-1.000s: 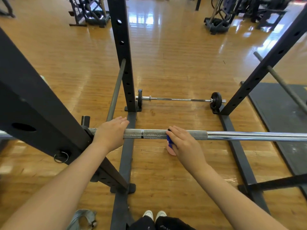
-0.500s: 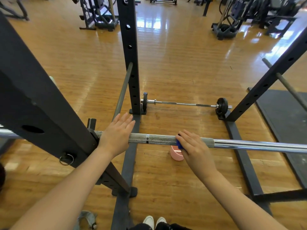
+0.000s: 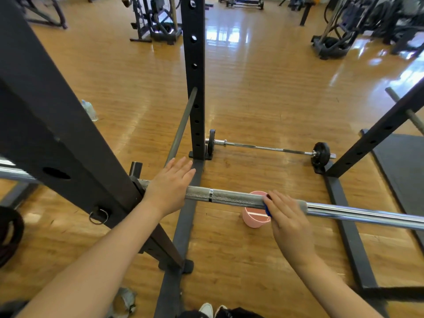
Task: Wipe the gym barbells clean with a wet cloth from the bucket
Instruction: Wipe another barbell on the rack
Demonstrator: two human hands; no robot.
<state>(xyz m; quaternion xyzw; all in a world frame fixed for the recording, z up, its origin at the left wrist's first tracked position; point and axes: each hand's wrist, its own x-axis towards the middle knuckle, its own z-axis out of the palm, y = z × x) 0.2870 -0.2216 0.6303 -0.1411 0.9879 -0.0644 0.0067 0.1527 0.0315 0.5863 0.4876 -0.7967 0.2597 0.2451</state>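
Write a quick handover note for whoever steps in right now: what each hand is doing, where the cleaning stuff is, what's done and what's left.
Left hand: fingers straight, palm resting on the racked knurled steel barbell beside the black rack upright.
Right hand: presses a blue cloth onto the same bar, where the knurling meets the smooth chrome.
Pink bucket: on the wooden floor, under the bar.
Done: cannot tell how much is wiped.
Left: likely the chrome part to the right, then the thin plated barbell on the floor behind.
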